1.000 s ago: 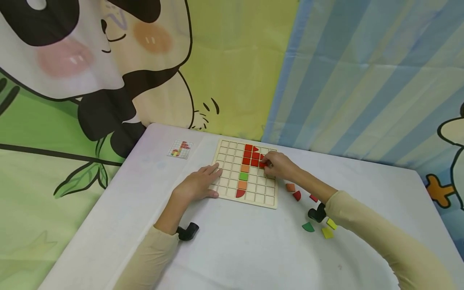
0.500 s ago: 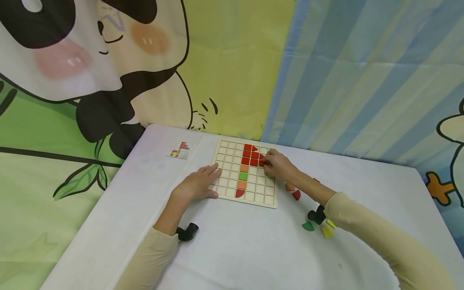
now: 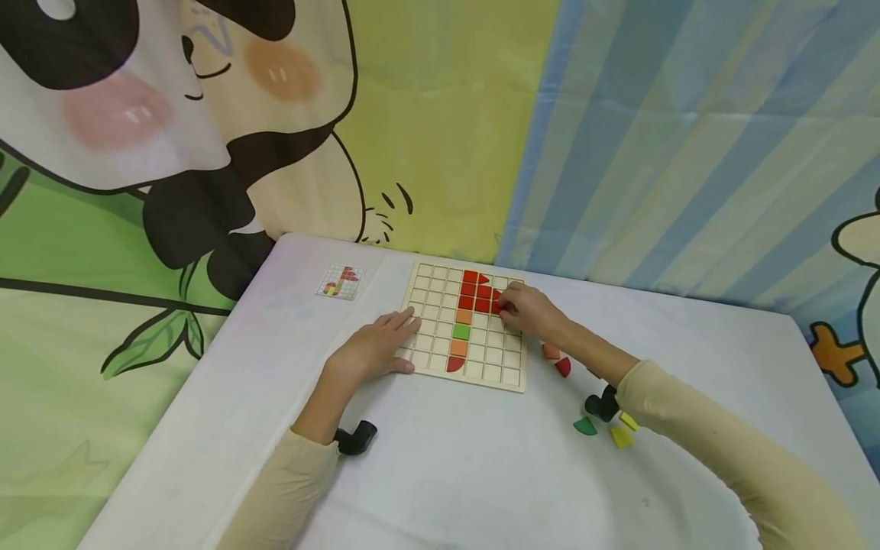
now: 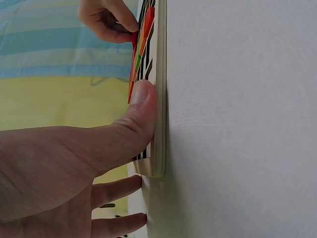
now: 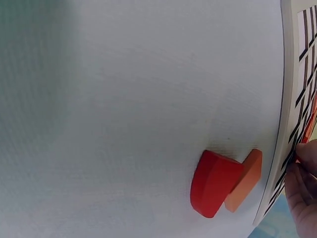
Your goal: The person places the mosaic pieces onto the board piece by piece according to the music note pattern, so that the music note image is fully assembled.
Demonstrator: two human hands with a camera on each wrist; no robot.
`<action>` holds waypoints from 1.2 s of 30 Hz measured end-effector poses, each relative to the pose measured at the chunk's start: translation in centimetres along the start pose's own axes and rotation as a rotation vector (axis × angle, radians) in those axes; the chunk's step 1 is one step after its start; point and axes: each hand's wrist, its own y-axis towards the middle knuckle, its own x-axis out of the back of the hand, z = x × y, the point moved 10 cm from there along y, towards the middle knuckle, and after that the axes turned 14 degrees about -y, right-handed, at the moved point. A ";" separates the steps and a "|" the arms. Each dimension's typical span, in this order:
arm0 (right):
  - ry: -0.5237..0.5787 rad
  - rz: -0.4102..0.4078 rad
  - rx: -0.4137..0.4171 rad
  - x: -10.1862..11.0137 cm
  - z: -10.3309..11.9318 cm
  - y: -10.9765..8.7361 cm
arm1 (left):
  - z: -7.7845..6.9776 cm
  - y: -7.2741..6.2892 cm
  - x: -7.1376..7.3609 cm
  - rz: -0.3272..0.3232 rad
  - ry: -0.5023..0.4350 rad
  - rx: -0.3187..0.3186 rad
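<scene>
A wooden grid board (image 3: 495,357) lies on the white table. A column of red squares (image 3: 470,290), orange squares (image 3: 458,348) and a green square (image 3: 461,332) runs down it, with a red quarter-round piece (image 3: 456,364) at the bottom. My left hand (image 3: 374,347) rests on the board's left edge, fingers extended; in the left wrist view its thumb (image 4: 141,94) lies on the rim. At the right end of the red rows, my right hand (image 3: 532,313) pinches a small red piece (image 5: 297,159) against the board. My fingers hide most of that piece's shape.
A small pattern card (image 3: 341,282) lies left of the board. Loose pieces sit to the right: an orange one (image 3: 551,351), a red quarter-round (image 3: 564,367), a green one (image 3: 585,426) and yellow ones (image 3: 622,437). A patterned cloth (image 3: 454,130) hangs behind the table.
My right fingers stay at the same spot on the board with only slight shifts of hand and forearm. My left hand and the board keep their places.
</scene>
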 end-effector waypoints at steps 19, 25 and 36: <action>0.080 -0.044 0.006 1.6 -0.7 -3.5 | -0.2 0.1 0.1 0.013 -0.007 -0.014; 0.073 -0.039 -0.039 2.5 -2.6 -7.5 | 0.0 0.2 0.2 0.018 0.000 0.008; 0.034 -0.015 -0.172 3.7 -6.5 -13.5 | 0.0 0.3 0.0 0.030 -0.020 0.011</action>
